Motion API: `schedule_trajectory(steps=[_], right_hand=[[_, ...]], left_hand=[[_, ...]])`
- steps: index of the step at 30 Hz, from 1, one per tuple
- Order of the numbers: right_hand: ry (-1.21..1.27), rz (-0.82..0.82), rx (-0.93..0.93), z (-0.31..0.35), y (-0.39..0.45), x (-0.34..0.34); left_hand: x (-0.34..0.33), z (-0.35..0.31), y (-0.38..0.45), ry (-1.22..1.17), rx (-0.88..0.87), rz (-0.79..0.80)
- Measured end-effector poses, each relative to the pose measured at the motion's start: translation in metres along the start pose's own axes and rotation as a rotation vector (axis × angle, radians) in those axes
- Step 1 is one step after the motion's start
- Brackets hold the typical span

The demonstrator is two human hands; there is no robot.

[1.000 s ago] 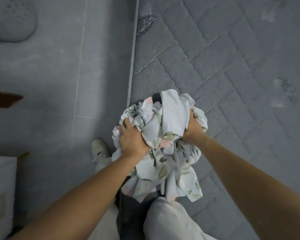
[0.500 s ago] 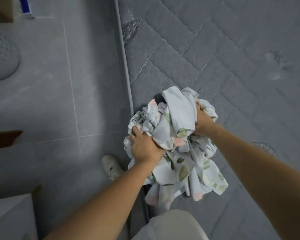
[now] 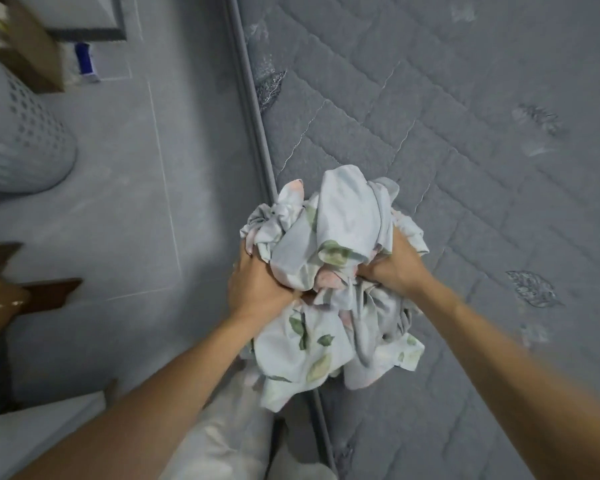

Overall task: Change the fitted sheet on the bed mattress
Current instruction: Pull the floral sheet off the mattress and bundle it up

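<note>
Gripping crumpled pale floral-print fitted sheet [image 3: 329, 271] w/ both hands: left hand [image 3: 257, 289] clenched on its near-left, right hand [image 3: 392, 268] on its right. Bundle held over bare grey quilted mattress [image 3: 465, 133] edge; perforated white laundry basket [image 3: 21, 140] lies well left, left hand nearer.

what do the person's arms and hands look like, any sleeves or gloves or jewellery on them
Both forearms are bare as far as the picture shows, with no sleeve in view. The left hand and the right hand wear no gloves. No watch, bracelet or ring shows on either wrist or on the fingers that can be seen, though some fingers are buried in cloth. The near parts of the arms are blurred.
</note>
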State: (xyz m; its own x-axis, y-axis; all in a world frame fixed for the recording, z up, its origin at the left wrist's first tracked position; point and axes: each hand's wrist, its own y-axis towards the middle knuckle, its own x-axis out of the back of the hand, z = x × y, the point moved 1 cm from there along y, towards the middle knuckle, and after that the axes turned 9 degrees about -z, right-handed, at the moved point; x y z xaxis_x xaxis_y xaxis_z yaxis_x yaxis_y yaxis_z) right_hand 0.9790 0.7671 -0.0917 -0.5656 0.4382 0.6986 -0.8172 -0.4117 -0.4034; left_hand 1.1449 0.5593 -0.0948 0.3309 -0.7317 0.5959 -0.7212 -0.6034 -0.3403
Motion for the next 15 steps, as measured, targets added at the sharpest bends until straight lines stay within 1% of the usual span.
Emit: schedule_trajectory(steps=[3, 7, 9, 12, 15], right_hand=[[0.164, 0.001, 0.04, 0.055, -0.029, -0.007], [0.213, 0.047, 0.113, 0.14, -0.068, -0.003], [0.2, 0.07, 0.135, 0.18, -0.089, 0.005], [0.205, 0.08, 0.205, 0.241, -0.121, 0.022], [0.248, 0.107, 0.285, 0.301, -0.151, 0.026]], left_hand=[[0.081, -0.002, -0.011, -0.023, -0.041, 0.008], [0.18, -0.017, -0.048, 0.013, -0.034, -0.006], [0.221, -0.02, -0.07, -0.062, -0.018, 0.006], [0.282, -0.025, -0.101, -0.237, 0.017, 0.074], [0.347, -0.024, -0.134, -0.322, 0.062, 0.025]])
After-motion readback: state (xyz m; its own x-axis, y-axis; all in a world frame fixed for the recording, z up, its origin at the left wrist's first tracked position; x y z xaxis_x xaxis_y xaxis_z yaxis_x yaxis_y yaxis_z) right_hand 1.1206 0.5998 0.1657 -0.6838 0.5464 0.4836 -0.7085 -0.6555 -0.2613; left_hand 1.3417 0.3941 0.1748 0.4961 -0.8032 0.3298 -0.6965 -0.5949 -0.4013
